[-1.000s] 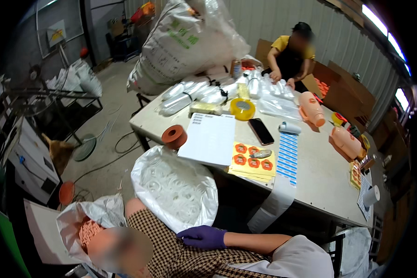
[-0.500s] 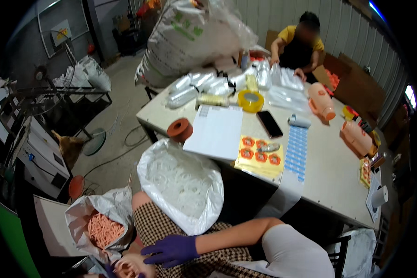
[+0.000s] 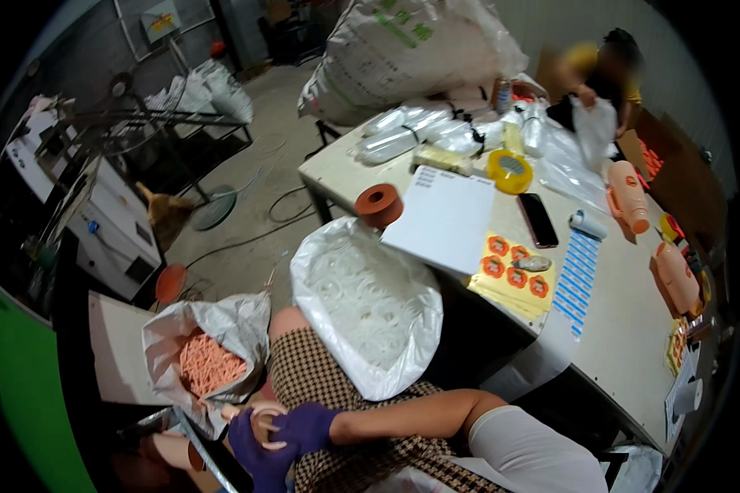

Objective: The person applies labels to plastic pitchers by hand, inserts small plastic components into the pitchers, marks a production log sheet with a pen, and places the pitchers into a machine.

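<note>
**Gloved hands close on a small pink part by the knee**

Both hands work low at the left, beside the checked lap. The right hand (image 3: 304, 429), in a purple glove, comes across the body and its fingers are curled around a pink part (image 3: 259, 421), a small ring-like piece of plastic or rubber. The left hand (image 3: 253, 453), also gloved in purple, is under and behind the part and seems to support it; how far its fingers are closed I cannot tell, because the part and the other hand cover them.

The part sits just below the open grey bag (image 3: 238, 324), which is full of many thin pink pieces (image 3: 207, 366). A second bag (image 3: 370, 308), white and filled with pale rings, leans against the table (image 3: 625, 345) and rests on the lap.

The part is probably light, since two fingers seem enough to carry it. It looks smooth and a little glossy, so it may slip against the glove; a grip around the rim, with the thumb on one side and the fingers on the opposite side, looks safest. It looks soft or slightly flexible more than fragile, so a moderate pressure should not harm it, but a hard pinch might bend the ring.

On the table lie a white sheet (image 3: 446, 215), a phone (image 3: 538, 219), a yellow tape roll (image 3: 510, 170) and an orange roll (image 3: 380, 203). Another person (image 3: 600, 90) works at the far end.
</note>
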A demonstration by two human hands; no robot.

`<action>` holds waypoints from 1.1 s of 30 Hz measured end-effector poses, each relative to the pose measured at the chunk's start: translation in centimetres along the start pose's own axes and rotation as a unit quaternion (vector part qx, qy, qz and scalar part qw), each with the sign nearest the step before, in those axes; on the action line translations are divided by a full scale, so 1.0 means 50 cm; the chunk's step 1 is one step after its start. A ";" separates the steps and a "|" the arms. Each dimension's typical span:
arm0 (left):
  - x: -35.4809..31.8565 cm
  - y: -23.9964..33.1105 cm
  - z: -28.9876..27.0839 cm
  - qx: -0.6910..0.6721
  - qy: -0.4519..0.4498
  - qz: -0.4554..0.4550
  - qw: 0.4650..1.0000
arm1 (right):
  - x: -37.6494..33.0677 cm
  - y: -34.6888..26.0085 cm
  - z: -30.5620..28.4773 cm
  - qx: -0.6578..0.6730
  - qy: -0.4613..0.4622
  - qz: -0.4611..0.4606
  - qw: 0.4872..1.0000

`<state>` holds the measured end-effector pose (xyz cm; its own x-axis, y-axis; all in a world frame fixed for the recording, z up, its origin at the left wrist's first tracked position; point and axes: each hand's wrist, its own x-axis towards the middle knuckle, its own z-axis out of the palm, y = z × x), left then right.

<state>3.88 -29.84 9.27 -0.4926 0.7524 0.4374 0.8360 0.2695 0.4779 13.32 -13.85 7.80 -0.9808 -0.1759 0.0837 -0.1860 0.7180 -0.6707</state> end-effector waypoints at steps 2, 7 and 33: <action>0.034 -0.001 -0.024 0.133 0.059 0.053 0.988 | 0.013 -0.013 -0.017 -0.008 0.127 -0.085 0.988; 0.211 -0.138 -0.076 0.041 0.178 -0.015 0.983 | -0.007 -0.045 -0.142 -0.038 0.271 -0.093 0.957; 0.080 -0.012 -0.022 -0.102 0.006 -0.024 0.994 | -0.121 0.067 -0.031 0.373 0.223 0.113 0.894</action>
<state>1.14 -27.67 11.54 -0.5347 0.7340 0.4188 0.7456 0.1765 0.6425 18.53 -9.33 6.20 -0.9451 0.3216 0.0572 -0.0524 0.0235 -0.9983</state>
